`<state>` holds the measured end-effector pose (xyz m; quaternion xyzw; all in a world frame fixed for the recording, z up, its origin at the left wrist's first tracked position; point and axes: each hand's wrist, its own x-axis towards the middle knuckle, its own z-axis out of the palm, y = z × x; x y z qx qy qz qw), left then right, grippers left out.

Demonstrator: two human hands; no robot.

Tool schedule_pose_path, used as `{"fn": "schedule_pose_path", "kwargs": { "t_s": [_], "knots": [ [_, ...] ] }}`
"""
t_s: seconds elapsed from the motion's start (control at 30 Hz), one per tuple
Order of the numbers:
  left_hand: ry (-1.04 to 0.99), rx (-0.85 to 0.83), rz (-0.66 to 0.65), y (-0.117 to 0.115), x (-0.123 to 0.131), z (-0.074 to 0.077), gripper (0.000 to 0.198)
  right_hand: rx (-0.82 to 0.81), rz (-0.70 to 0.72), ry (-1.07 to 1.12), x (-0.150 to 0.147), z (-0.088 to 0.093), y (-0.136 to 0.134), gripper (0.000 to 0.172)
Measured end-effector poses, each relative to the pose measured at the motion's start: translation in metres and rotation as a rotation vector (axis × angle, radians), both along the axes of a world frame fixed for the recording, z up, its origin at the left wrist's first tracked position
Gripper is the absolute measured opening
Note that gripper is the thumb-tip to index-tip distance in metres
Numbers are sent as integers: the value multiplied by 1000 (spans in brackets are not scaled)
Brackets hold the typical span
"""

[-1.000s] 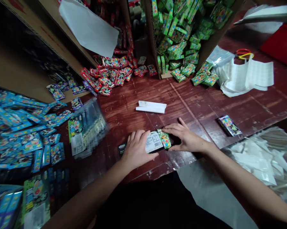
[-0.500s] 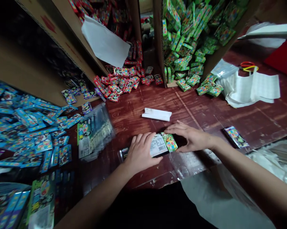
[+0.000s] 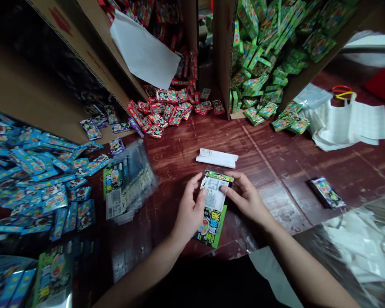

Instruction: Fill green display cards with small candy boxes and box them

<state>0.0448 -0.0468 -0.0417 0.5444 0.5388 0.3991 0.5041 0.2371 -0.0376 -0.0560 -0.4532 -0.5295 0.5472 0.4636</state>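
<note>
Both my hands hold one printed bag (image 3: 213,208) upright over the near edge of the dark red table (image 3: 275,158). The bag has a green border, a white barcode label and a small green packet showing at its top. My left hand (image 3: 189,210) grips its left side with the thumb on the label. My right hand (image 3: 246,200) pinches its right upper edge. A folded white strip (image 3: 217,158) lies on the table just beyond the bag.
Blue packets (image 3: 35,179) cover the left. A stack of clear printed bags (image 3: 128,182) lies left of my hands. Red packets (image 3: 166,109) spill from one cardboard box, green packets (image 3: 263,64) from another. A lone packet (image 3: 326,192) lies right, white label sheets (image 3: 349,124) behind it.
The bag lay flat under both hands before. Now it is lifted and turned lengthwise toward me, held by its sides. The view has shifted slightly.
</note>
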Motion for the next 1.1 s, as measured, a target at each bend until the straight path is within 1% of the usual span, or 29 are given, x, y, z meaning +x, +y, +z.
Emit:
{"fn": "schedule_pose_path", "kwargs": {
  "t_s": [0.07, 0.17, 0.23, 0.4, 0.5, 0.57, 0.63, 0.7, 0.77, 0.8, 0.87, 0.93, 1.03, 1.1],
  "knots": [
    [-37, -16, -54, 1, -11, 3, 49, -20, -3, -23, -4, 1, 2, 34],
    [-71, -42, -136, 7, -29, 9, 52, -32, 59, -89, -5, 6, 9, 31],
    [-79, -54, -165, 11, -38, 11, 51, -34, 98, -102, -6, 8, 14, 29],
    [-71, -55, -187, 19, -48, 10, 48, -91, 148, -88, -13, 8, 24, 28],
    [-52, -70, -183, 22, -54, 8, 39, -125, 188, -114, -16, 10, 29, 26],
    [-48, -86, -183, 23, -59, 6, 33, -119, 219, -149, -18, 12, 30, 24],
    [-44, -116, -185, 24, -65, 5, 32, -96, 211, -177, -23, 12, 29, 23],
    [-29, -146, -160, 24, -71, 4, 31, -81, 123, -139, -32, 8, 25, 32],
    [-10, -167, -103, 25, -75, 1, 27, -87, -28, -49, -42, 1, 16, 43],
    [-5, -169, -64, 25, -77, 0, 24, -97, -99, -12, -47, -3, 12, 43],
    [-16, -168, 1, 26, -77, -3, 22, -123, -175, 11, -55, -8, 4, 34],
    [-50, -174, 30, 27, -76, -5, 20, -144, -169, -20, -58, -10, 2, 30],
    [-116, -196, 58, 30, -73, -4, 21, -126, -80, -115, -54, -3, 9, 27],
    [-149, -210, 87, 32, -71, -2, 32, -51, -16, -184, -49, 3, 17, 19]
  ]
}}
